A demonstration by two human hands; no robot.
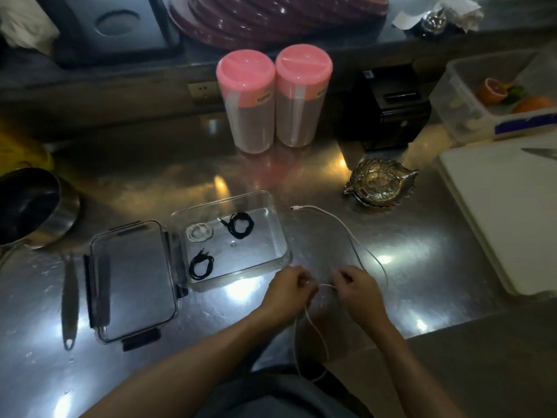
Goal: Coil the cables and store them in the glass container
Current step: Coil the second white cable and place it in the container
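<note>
A long white cable [346, 229] lies across the steel counter, its plug end near the glass container's far right corner. My left hand [289, 289] and my right hand [357, 285] both pinch this cable near the counter's front edge. A loop of it hangs down below my hands. The open glass container [283, 239] sits left of my hands. Inside it lie a coiled white cable [199, 232] and two coiled black cables [240, 224] [201, 267].
The container's lid [132, 282] lies flat to its left, beside a metal utensil [70, 300]. Two pink-lidded jars [245, 101] stand at the back. A leaf-shaped metal dish [381, 184], a black box [391, 107], a white cutting board [506, 218] and a steel bowl [33, 206] surround the work area.
</note>
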